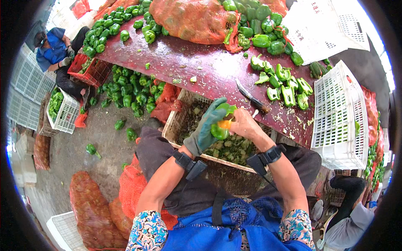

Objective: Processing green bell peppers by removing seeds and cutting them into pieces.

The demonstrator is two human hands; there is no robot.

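A cut green bell pepper [220, 130] is held over a crate of scraps. My left hand [207, 125], in a grey-green glove, is closed around its left side. From the right, my bare right hand [246, 125] grips the same pepper with bent fingers. An orange patch shows at those fingertips; I cannot tell what it is. Just beyond my hands, a knife [252, 97] with a dark handle lies on the dark red table [184, 62]. Cut pepper halves [289, 95] are grouped to its right. Below, the white crate [171, 125] contains pepper cores and trimmings.
An orange mesh sack [194, 21] and heaps of whole peppers [102, 33] line the table's far side. White crates [340, 119] stand at the right. More peppers [125, 90] and filled sacks [94, 209] are on the floor at left. Another person [52, 50] sits far left.
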